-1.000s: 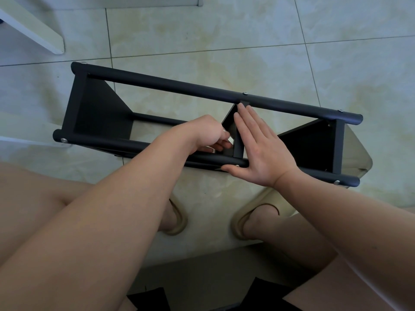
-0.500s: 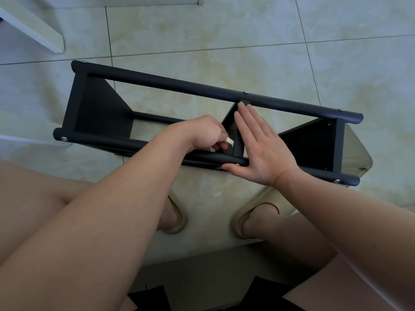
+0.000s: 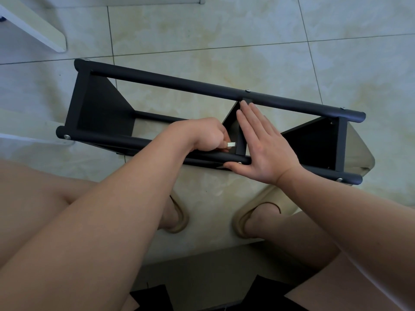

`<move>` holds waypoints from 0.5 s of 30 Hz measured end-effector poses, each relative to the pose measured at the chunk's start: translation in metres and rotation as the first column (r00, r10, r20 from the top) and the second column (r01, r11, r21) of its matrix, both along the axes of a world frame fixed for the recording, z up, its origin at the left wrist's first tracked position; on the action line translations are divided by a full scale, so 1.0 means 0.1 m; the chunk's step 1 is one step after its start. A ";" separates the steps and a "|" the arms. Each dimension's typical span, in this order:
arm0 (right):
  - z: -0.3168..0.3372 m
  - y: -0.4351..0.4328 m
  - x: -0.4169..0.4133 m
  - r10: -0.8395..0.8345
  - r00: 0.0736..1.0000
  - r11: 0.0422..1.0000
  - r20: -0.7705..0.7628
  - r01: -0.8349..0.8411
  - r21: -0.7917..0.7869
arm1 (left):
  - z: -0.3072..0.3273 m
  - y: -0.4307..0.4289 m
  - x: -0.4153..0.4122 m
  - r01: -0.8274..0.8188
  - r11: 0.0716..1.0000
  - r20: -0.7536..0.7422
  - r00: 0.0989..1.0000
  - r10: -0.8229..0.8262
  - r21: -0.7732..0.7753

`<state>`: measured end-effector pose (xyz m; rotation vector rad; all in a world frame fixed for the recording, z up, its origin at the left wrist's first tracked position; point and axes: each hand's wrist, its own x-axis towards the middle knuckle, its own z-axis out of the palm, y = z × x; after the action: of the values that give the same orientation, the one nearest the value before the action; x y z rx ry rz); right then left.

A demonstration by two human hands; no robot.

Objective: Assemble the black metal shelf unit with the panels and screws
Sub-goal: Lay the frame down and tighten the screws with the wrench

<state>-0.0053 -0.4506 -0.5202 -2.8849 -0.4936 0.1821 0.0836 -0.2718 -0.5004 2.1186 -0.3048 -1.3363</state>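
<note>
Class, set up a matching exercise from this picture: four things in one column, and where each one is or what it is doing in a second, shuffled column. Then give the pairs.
Things
1. left hand
2. right hand
3. middle black metal panel
4. beige slippers

States
A. on the feet, on the tiled floor
B. flat and open against the panel
C. standing between the two long black tubes
D. closed on a small pale piece

Pairs: 1-D, 2-B, 3-C, 4-A

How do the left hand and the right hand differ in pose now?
The left hand is curled shut, pinching a small pale tool; the right hand lies flat and open. The left reaches inside the black shelf frame; the right presses the middle panel. Both work at the near rail.
</note>
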 end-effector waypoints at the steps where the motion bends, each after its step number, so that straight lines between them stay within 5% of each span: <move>1: 0.00 0.00 0.00 0.000 1.000 1.000 0.000 0.000 0.000 | 0.00 0.00 0.00 0.020 1.000 0.000 1.000 -0.020 0.009; 6: 0.00 0.00 -0.01 -0.001 1.000 1.000 0.004 0.001 -0.003 | -0.01 0.03 0.01 0.019 1.000 -0.028 0.999 -0.019 0.005; 15: 0.00 -0.01 0.01 -0.002 1.000 1.000 0.010 0.002 0.006 | 0.04 0.01 0.10 0.054 0.999 0.183 0.982 -0.054 0.006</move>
<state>-0.0047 -0.4513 -0.5206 -2.8819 -0.4920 0.1664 0.0940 -0.2709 -0.4966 2.2527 -0.4398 -1.1727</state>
